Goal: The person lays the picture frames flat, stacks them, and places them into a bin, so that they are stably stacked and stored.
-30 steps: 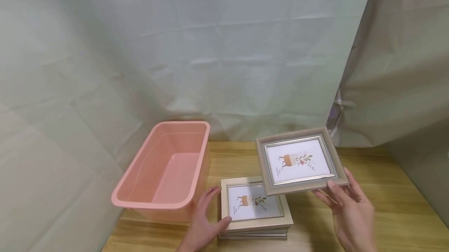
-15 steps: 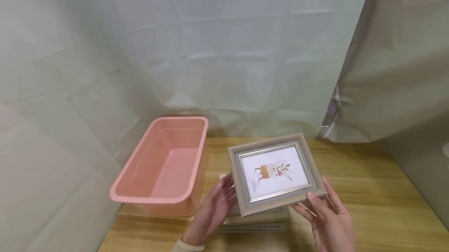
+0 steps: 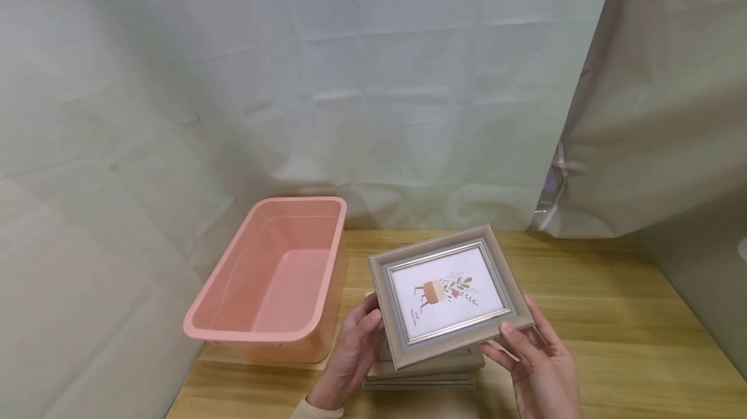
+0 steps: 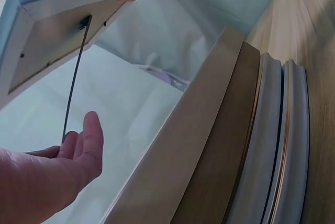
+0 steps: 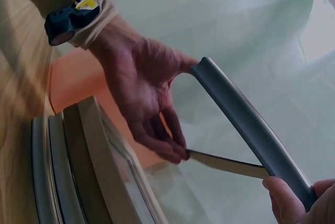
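Observation:
A grey-beige picture frame with a flower-pot print is held tilted, face up, over a stack of frames. My right hand grips its lower right corner, thumb on the front and fingers behind. At the opposite side, my left hand has its thumb against the frame's edge. Behind the frame, the support leg stands folded out, and the curled left fingers touch its free end. The stacked frames lie flat below, their top mostly covered in the head view.
A pink plastic basin stands left of the stack on the wooden table; its visible floor is bare. Pale cloth hangs behind and at both sides. A dark device is strapped to the left wrist.
My right hand has brought the picture frame left, over the stack. My left hand has left the stack's edge and come up to the frame's left side and its support leg.

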{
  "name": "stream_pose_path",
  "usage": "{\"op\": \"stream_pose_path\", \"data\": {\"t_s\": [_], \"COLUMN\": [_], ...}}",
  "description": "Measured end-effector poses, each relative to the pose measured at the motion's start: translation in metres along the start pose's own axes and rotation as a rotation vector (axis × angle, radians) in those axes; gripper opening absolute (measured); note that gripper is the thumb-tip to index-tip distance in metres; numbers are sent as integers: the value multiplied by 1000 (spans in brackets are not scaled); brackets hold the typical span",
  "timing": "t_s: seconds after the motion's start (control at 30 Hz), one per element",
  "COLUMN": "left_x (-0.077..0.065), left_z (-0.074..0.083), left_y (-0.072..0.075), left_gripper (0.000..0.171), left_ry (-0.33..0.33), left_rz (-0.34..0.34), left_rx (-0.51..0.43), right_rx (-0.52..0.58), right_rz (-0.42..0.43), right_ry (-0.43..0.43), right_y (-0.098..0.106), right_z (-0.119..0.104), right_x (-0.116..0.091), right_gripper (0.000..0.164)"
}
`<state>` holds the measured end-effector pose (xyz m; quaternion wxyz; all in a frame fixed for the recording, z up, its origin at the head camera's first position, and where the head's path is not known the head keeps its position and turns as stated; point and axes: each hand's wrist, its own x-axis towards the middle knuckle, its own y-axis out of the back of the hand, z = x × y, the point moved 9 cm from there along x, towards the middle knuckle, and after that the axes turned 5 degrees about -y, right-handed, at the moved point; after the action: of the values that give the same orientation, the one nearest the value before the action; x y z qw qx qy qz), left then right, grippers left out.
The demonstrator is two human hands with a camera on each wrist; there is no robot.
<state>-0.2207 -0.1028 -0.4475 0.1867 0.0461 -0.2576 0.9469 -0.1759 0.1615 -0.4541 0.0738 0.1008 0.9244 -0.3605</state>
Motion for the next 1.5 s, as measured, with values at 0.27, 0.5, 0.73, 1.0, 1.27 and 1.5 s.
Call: {"op": "stream_pose_path", "data": {"t_s": [0.27,0.5,0.73,1.0,1.27,1.5], "left_x": [0,-2,-8,-15,-21,-26], "left_z": [2,4,14,18,21,22], "left_y": [9,16,15,13,16,17], "left_gripper": [82,79,83,93,104,121], "left_ry": [-4,-28,-131,-288,-332,-277], "left_rz": [124,220,201,46,44,22], "left_rx": [84,175,292,421,655,927], "right_rx": [-14,-42,-46,-169,-471,-711], "right_rz": [13,53,100,132,57,48], "right_ry": [29,38,38,46,29,-10], "right_y": [4,9,12,13,11,10], "right_z": [3,10,14,14,10,7], "right_x": [3,7,9,10,12,14], "right_gripper": [62,63,62,62,71,94]}}
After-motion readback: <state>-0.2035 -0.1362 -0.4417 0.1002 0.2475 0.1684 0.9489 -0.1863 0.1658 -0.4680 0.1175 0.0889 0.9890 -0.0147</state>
